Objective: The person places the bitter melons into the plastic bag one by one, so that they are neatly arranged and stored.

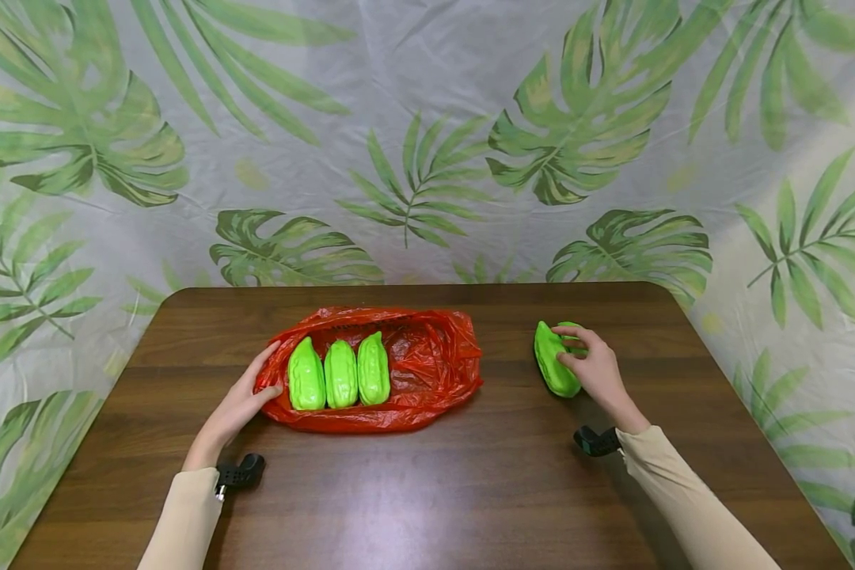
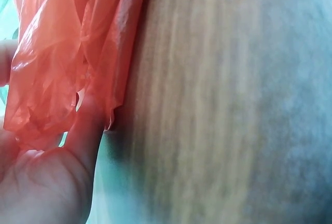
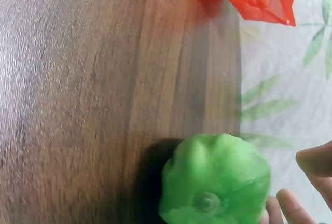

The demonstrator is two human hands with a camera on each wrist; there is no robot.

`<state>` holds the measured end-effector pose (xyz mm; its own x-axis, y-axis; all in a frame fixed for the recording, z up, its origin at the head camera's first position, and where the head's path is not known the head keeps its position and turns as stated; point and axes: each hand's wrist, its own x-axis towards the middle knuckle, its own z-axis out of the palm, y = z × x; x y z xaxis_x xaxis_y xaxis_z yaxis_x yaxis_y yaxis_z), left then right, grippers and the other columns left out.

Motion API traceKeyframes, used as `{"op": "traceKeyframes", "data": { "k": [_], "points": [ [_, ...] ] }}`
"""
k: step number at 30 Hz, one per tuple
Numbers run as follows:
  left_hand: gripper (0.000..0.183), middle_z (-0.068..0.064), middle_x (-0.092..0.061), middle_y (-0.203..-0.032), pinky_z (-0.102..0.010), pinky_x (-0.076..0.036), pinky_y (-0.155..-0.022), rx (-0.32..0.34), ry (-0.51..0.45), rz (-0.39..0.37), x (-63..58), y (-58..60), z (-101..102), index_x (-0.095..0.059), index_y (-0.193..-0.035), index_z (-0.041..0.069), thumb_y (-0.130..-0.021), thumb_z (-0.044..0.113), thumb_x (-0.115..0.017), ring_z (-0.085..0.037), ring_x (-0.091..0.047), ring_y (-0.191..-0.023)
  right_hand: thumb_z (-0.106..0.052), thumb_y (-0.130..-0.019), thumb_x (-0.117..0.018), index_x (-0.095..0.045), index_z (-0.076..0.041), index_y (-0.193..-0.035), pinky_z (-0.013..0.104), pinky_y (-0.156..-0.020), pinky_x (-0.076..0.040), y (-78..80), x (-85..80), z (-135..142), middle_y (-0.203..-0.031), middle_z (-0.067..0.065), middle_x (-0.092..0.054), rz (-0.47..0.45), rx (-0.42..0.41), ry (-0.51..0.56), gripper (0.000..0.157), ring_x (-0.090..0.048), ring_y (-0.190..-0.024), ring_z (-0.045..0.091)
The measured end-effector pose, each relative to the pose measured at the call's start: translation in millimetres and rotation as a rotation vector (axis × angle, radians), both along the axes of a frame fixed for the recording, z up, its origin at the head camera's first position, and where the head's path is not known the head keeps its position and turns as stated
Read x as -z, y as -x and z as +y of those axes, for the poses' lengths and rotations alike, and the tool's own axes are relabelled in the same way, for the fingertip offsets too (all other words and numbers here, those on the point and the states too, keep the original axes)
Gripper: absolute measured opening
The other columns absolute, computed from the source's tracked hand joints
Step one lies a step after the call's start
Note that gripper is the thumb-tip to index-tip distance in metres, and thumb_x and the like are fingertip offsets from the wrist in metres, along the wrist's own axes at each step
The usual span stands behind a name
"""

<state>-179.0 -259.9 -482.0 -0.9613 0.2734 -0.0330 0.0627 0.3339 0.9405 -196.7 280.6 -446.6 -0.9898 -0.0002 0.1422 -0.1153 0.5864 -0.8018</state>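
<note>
A red plastic bag point(image 1: 427, 412) lies spread with its mouth upward, and three glossy green bitter melons point(image 1: 340, 374) sit side by side in its left half. At its left end my left hand point(image 1: 245, 392) holds the bag's edge, the thumb over the near side and the fingers at the far side. To the right of the bag lies another bitter melon point(image 1: 556, 366), its blunt stem end facing the right wrist camera. Part of a further melon point(image 1: 573, 326) shows behind my right hand point(image 1: 598, 368). That hand reaches over the pair, thumb and fingers parted, fingertips at the melons.
The dark wooden table point(image 1: 427, 491) has rounded far corners. Behind it hangs a pale cloth point(image 1: 427, 79) with a green leaf print. Each wrist wears a black camera mount point(image 1: 241, 473).
</note>
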Motion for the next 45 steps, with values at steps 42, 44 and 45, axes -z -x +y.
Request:
{"op": "traceKeyframes", "data": {
  "k": [42, 44, 45],
  "points": [
    [0.072, -0.026, -0.007, -0.154, -0.062, -0.018, -0.106, -0.006, -0.013, -0.021, -1.2, 0.4, 0, -0.011, -0.154, 0.008, -0.094, 0.002, -0.050, -0.047, -0.013, -0.137, -0.010, -0.091, -0.065, -0.050, 0.002, -0.135, 0.059, -0.094, -0.040, 3.1, 9.7, -17, -0.138, 0.027, -0.045, -0.065, -0.210, -0.050, 0.048, -0.047, -0.118, 0.049],
    [0.072, -0.025, -0.007, -0.154, -0.062, -0.017, -0.106, -0.005, -0.017, -0.020, -1.1, 0.3, 0, -0.011, -0.154, 0.009, -0.094, 0.002, -0.050, -0.047, -0.012, -0.137, -0.010, -0.091, -0.064, -0.050, 0.001, -0.135, 0.059, -0.093, -0.041, 2.6, 9.6, -17, -0.138, 0.026, -0.045, -0.066, -0.210, -0.045, 0.048, -0.048, -0.117, 0.049],
    [0.073, -0.025, -0.007, -0.155, -0.062, -0.017, -0.106, -0.003, -0.020, -0.020, -1.0, 0.4, 0, -0.011, -0.154, 0.009, -0.094, 0.002, -0.051, -0.047, -0.012, -0.138, -0.011, -0.091, -0.064, -0.050, 0.001, -0.135, 0.059, -0.092, -0.041, 2.4, 9.6, -18, -0.138, 0.026, -0.045, -0.066, -0.208, -0.045, 0.048, -0.048, -0.117, 0.049]
  ]
}}
